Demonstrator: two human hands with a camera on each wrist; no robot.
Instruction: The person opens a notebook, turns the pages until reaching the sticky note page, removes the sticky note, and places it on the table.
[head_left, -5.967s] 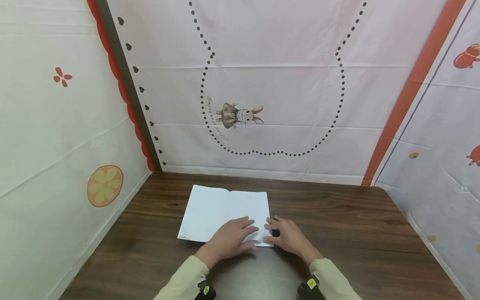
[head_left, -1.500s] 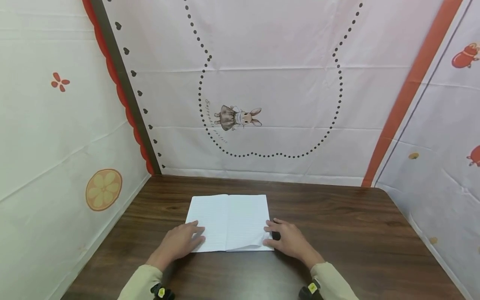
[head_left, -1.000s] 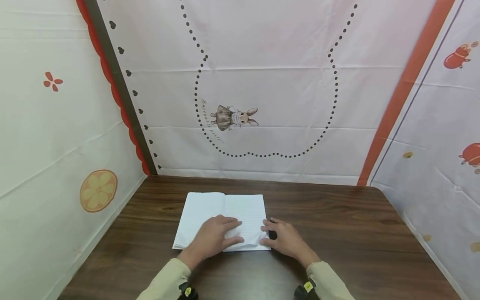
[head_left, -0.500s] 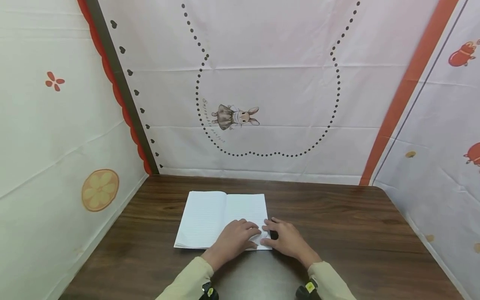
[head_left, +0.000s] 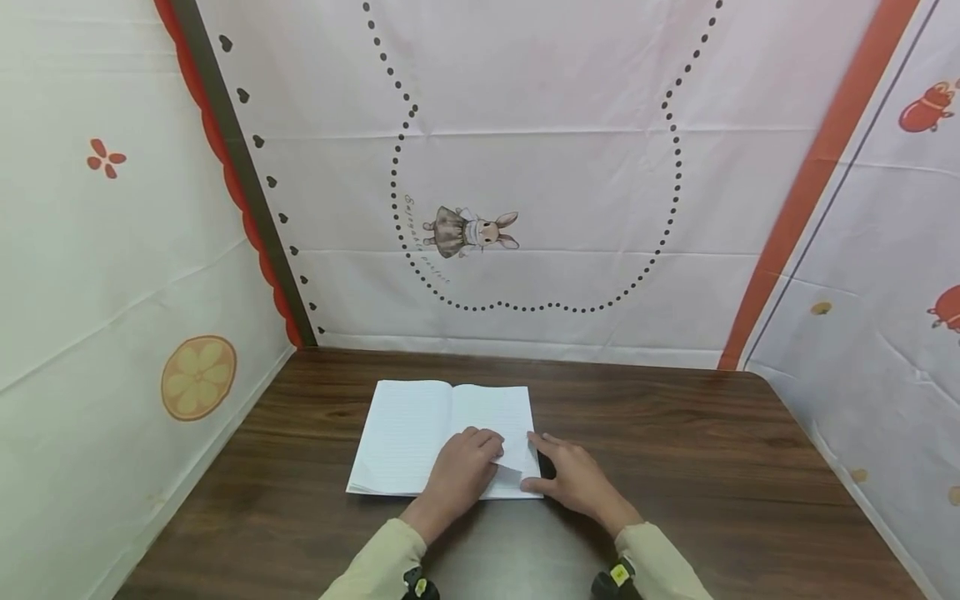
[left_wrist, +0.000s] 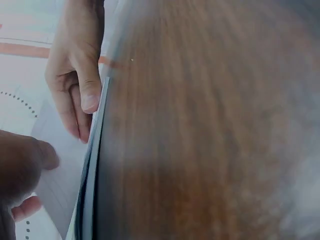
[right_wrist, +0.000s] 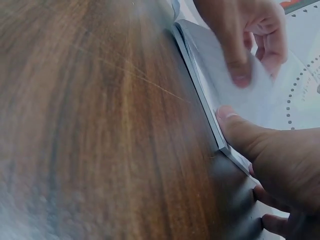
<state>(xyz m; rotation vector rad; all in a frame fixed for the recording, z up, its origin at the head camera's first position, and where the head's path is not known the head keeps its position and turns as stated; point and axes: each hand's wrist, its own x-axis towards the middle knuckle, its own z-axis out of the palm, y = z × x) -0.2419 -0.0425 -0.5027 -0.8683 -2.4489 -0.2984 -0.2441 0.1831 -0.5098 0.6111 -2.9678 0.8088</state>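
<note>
An open notebook with lined white pages lies on the table in the head view. My left hand is over its right half and pinches a page, lifting the page's near corner. In the right wrist view the raised page curves up blurred under the left thumb. My right hand stays at the notebook's right edge. Its thumb presses the near right corner, and the other fingers reach along the side, the index fingertip at the page edge.
The dark wooden table extends around the notebook on every side. White printed cloth hangs behind the table and along both sides. Dark bands with yellow-marked devices sit on both wrists.
My left hand went from the notebook's left edge, over the pages, to the right half, and now lifts a page there. The right hand stays at the right edge, its index finger a little straighter.
</note>
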